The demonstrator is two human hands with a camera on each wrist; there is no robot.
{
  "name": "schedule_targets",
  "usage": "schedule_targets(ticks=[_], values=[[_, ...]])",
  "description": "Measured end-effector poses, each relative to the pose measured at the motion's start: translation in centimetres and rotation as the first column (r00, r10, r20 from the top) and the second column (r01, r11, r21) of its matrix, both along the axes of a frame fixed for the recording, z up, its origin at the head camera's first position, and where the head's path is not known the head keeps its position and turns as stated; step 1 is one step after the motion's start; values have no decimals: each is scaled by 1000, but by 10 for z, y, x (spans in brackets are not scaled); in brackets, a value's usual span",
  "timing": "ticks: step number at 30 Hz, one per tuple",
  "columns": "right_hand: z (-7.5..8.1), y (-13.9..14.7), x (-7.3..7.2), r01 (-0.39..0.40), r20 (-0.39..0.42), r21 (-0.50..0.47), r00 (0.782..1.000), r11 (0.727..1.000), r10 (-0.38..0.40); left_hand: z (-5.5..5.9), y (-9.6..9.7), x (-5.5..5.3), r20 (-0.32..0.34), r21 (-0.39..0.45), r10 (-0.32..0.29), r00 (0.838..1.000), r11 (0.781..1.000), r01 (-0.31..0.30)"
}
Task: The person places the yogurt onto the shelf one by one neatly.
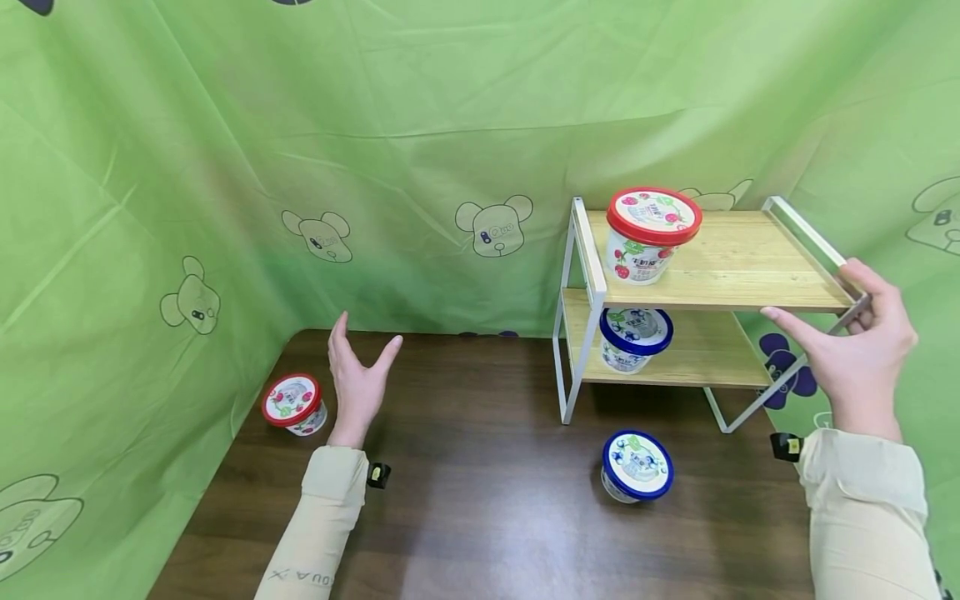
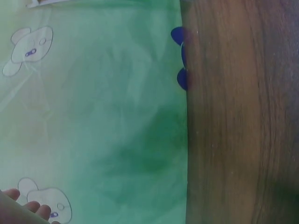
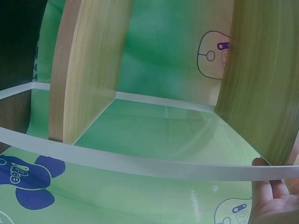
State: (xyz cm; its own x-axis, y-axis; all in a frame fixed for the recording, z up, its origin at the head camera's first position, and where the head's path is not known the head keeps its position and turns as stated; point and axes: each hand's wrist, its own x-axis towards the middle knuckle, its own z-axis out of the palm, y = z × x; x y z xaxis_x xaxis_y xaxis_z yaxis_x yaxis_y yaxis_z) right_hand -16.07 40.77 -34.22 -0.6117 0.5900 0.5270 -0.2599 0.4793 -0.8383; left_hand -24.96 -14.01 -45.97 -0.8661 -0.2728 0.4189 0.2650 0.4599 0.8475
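Note:
My right hand grips the front right corner of a two-tier shelf with pale wooden boards and a white metal frame. Its thumb reaches along under the upper board's front edge. In the right wrist view, fingers show at the frame bar beside that board. A tub with a red lid stands at the upper board's left end. Below it, a blue-lidded tub sits on the lower board. My left hand is raised over the table, thumb spread from fingers, holding nothing. Nearest it is another red-lidded tub.
Another blue-lidded tub stands on the dark wooden table, in front of the shelf. A green cloth with printed bear heads hangs behind and along both sides.

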Motion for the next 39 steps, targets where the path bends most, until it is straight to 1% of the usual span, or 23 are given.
schedule_targets(ticks=[2, 7, 11, 15, 20, 25, 32, 39], values=[[0, 0, 0, -1, -1, 1, 1000, 1000, 1, 0, -4, 0, 12, 6, 12, 1000, 1000, -12], [0, 2, 0, -9, 9, -31, 1000, 999, 9, 3, -13, -1, 41, 21, 45, 998, 999, -46], [0, 3, -1, -10, 9, -32, 1000, 999, 10, 5, -21, -1, 41, 32, 73, 996, 997, -75], [0, 2, -1, -10, 2, -20, 1000, 1000, 10, 7, -28, -1, 43, 65, 86, 995, 994, -89], [-1, 2, -1, -7, 1, -16, 1000, 1000, 7, 8, -37, 0, 33, 83, 119, 992, 989, -121], [-1, 3, -1, -6, 6, -12, 1000, 1000, 6, 8, -45, 1, 19, 87, 158, 987, 983, -159], [-1, 4, 0, -6, 19, -22, 1000, 1000, 7, 9, -56, 3, 38, 104, 203, 978, 973, -206], [-2, 5, -1, -5, 23, -32, 1000, 999, 5, 5, -70, 6, 31, 120, 262, 964, 957, -264]])
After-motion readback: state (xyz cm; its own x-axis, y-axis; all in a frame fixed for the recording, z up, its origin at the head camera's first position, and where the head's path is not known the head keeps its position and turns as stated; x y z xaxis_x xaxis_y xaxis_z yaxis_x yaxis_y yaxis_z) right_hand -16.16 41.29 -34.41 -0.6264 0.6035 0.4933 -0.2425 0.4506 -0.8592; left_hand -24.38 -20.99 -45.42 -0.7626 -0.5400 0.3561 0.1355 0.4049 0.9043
